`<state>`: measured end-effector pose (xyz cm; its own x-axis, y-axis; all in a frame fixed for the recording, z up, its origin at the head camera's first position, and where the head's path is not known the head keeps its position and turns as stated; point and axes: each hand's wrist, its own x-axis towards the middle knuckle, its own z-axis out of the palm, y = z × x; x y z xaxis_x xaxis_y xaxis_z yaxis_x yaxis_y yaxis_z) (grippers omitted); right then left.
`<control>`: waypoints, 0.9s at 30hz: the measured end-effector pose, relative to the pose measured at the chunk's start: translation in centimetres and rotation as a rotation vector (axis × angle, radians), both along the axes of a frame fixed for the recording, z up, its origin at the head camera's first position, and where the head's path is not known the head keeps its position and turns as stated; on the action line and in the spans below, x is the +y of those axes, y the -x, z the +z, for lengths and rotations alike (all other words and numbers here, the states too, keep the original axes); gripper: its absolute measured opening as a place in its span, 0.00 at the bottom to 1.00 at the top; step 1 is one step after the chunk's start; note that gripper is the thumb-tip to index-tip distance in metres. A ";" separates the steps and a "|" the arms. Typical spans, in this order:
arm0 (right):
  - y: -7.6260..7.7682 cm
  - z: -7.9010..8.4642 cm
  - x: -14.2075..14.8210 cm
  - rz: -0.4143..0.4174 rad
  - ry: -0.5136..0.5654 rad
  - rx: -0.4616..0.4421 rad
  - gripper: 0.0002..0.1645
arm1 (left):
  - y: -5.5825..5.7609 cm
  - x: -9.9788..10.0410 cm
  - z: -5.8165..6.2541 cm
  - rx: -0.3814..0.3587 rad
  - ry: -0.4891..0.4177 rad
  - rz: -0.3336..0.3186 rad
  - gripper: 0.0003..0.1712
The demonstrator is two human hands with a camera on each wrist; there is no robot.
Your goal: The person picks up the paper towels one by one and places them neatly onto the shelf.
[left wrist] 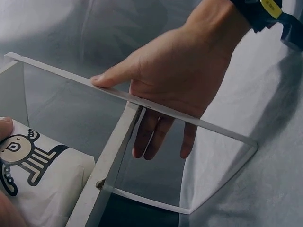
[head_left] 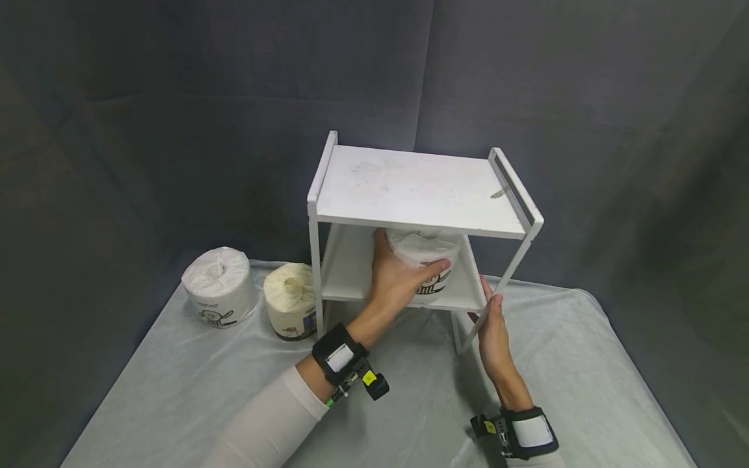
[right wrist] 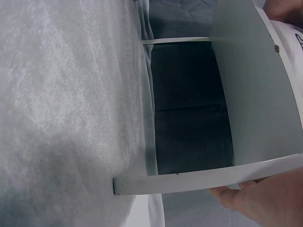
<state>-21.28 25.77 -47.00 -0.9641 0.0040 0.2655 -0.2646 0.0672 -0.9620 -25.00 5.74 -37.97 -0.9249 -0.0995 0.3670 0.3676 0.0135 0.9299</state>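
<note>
On the lower tier of a small white two-tier rack (head_left: 409, 188) stands a paper-wrapped toilet roll (head_left: 422, 247) with a black cartoon print. My left hand (head_left: 396, 276) reaches in under the top board and grips this roll, thumb across its front; the other fingers are largely hidden behind it. My right hand (head_left: 494, 335) holds the rack's right side frame low down. In the left wrist view, the right thumb lies along the white bar (left wrist: 170, 112) and the fingers pass behind it.
Left of the rack, two more wrapped rolls stand on the cloth-covered table: a white one (head_left: 219, 289) and a yellowish one (head_left: 290, 302) close to the rack's left leg. A grey curtain (head_left: 374, 71) hangs behind. The top board overhangs the lower tier.
</note>
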 end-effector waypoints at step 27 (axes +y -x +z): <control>0.0 0.2 -0.2 -0.008 0.012 -0.006 0.48 | 1.6 2.6 0.0 0.003 -0.051 -0.116 0.70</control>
<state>-21.27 25.59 -46.79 -0.9655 0.0150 0.2599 -0.2587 0.0573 -0.9643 -26.56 8.30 -38.02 -0.9300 -0.0109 0.3673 0.3670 -0.0765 0.9271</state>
